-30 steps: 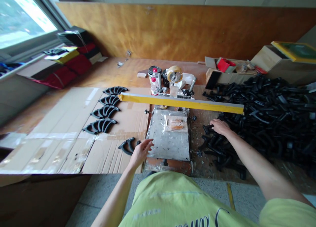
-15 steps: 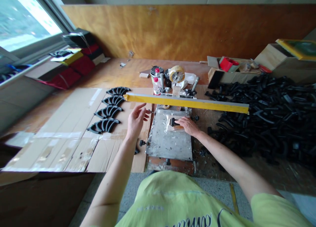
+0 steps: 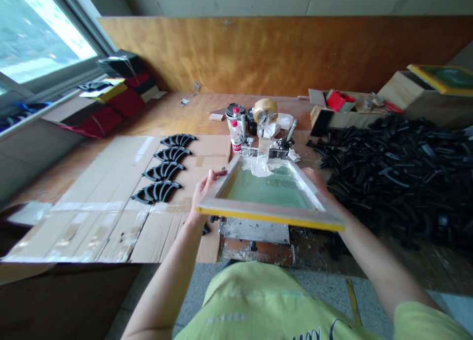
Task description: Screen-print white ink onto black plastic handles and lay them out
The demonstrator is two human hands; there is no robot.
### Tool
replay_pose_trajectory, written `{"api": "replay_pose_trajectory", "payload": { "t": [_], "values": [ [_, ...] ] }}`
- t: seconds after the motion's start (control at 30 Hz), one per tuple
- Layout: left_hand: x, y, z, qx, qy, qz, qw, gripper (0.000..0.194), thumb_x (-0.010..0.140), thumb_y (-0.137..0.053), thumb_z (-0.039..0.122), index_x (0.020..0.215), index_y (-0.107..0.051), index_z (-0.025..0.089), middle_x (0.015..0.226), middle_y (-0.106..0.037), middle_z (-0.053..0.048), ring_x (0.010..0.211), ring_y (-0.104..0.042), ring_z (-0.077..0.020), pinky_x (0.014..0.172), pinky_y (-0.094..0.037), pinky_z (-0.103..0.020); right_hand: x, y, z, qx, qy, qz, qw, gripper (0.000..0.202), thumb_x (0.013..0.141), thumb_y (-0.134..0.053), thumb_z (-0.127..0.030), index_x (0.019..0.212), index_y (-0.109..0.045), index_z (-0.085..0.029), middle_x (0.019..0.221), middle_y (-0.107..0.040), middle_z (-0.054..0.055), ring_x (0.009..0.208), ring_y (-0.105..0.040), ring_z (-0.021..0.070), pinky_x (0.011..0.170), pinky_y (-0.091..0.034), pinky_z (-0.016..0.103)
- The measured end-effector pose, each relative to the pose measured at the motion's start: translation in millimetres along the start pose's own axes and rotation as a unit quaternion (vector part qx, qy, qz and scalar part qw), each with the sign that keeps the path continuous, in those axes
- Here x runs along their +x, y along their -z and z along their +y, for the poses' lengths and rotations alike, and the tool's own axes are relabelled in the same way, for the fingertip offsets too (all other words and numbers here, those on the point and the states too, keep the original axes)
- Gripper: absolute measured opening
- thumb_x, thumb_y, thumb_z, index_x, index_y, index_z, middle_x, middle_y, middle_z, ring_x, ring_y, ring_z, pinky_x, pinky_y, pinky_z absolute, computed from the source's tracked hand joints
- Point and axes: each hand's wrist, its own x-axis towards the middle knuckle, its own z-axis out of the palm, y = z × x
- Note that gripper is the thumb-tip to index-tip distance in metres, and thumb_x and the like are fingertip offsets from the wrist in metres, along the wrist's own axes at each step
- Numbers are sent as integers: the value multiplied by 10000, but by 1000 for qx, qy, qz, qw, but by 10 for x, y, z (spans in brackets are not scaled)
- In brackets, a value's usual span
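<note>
A screen printing frame (image 3: 269, 217) with a yellow front edge and green mesh (image 3: 266, 187) hangs tilted over the metal base plate (image 3: 254, 230), hiding most of it. At its left side, my left hand (image 3: 205, 186) is closed on the edge, the fingers pointing forward. My right hand (image 3: 315, 178) is at the opposite side, curled against the frame, its fingertips hidden behind the edge. White residue covers the frame's far end by the hinge clamp (image 3: 264, 148). The small black part on the plate is hidden under the screen.
Several black curved parts (image 3: 158, 191) lie in rows on the cardboard (image 3: 99, 202) at left. A large heap of black parts (image 3: 399, 182) fills the right. Bottles (image 3: 235, 133), a tape roll (image 3: 265, 111) and an open box (image 3: 342, 116) stand behind.
The frame has swung down from its raised position, over the plate. My right hand has left the black part and moved right to the frame's side; my left hand has come to its left edge.
</note>
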Motion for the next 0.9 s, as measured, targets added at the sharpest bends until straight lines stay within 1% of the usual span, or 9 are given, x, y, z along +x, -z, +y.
{"api": "replay_pose_trajectory", "payload": {
  "t": [0.07, 0.17, 0.23, 0.33, 0.43, 0.53, 0.63, 0.73, 0.9],
  "values": [
    [-152, 81, -270, 0, 87, -44, 995, 672, 760, -559, 677, 1075, -693, 98, 809, -681, -51, 621, -579, -136, 540, -436, -225, 150, 153, -38, 2, -3, 96, 995, 341, 901, -456, -225, 1167, -655, -148, 1121, -648, 145, 1055, -594, 309, 937, -442, 442],
    [-296, 121, -755, -5, 155, -82, 985, 761, 721, -655, 602, 1324, -549, 151, 754, -652, -9, 559, -539, -110, 500, -391, -204, 412, 116, -460, -6, 101, 180, 978, 500, 823, -610, -219, 1317, -541, -180, 1332, -523, 131, 1200, -507, 281, 1041, -401, 431],
    [-327, 105, -1045, 4, 160, -71, 985, 816, 722, -672, 558, 1409, -452, 177, 726, -626, 10, 556, -536, -108, 508, -389, -201, 549, -33, -825, -35, 166, 151, 974, 606, 786, -673, -198, 1361, -482, -168, 1385, -464, 138, 1266, -433, 287, 1083, -358, 432],
    [-312, 66, -1325, 27, 154, -60, 986, 759, 748, -642, 537, 1392, -470, 176, 711, -602, 15, 571, -538, -115, 525, -400, -209, 629, -261, -1177, -104, 169, 67, 978, 412, 803, -650, -152, 1209, -576, -148, 1204, -582, 144, 1163, -497, 274, 993, -414, 392],
    [-287, 47, -1419, 37, 143, -62, 987, 699, 771, -607, 535, 1346, -514, 149, 729, -611, -2, 599, -540, -123, 542, -409, -217, 587, -343, -1174, -154, 146, -3, 977, 155, 859, -589, -199, 1000, -636, -159, 1008, -663, 113, 980, -585, 237, 845, -453, 324],
    [-286, 44, -1414, 36, 139, -59, 988, 677, 770, -602, 536, 1310, -543, 133, 761, -633, -20, 635, -558, -134, 558, -415, -220, 509, -288, -1013, -179, 116, 13, 977, 154, 886, -546, -259, 961, -634, -157, 991, -685, 113, 926, -612, 231, 796, -442, 306],
    [-294, 45, -1396, 38, 144, -60, 987, 656, 770, -601, 543, 1290, -563, 145, 808, -655, -31, 675, -580, -143, 584, -424, -222, 429, -247, -977, -213, 74, 25, 974, 170, 862, -539, -213, 975, -638, -132, 997, -693, 145, 947, -619, 253, 813, -430, 314],
    [-291, 50, -1417, 33, 152, -65, 986, 667, 770, -597, 558, 1302, -555, 159, 823, -661, -29, 664, -580, -142, 582, -423, -223, 341, -305, -1155, -225, 61, -7, 972, 191, 835, -538, -165, 980, -648, -107, 1004, -695, 171, 964, -621, 258, 837, -422, 309],
    [-275, 70, -1499, 35, 141, -67, 987, 661, 773, -596, 561, 1303, -558, 168, 790, -642, -15, 626, -561, -128, 545, -404, -212, 332, -380, -1439, -186, 87, -40, 978, 208, 828, -572, -244, 992, -649, -142, 962, -706, 127, 876, -634, 240, 736, -432, 292]
  ]
}}
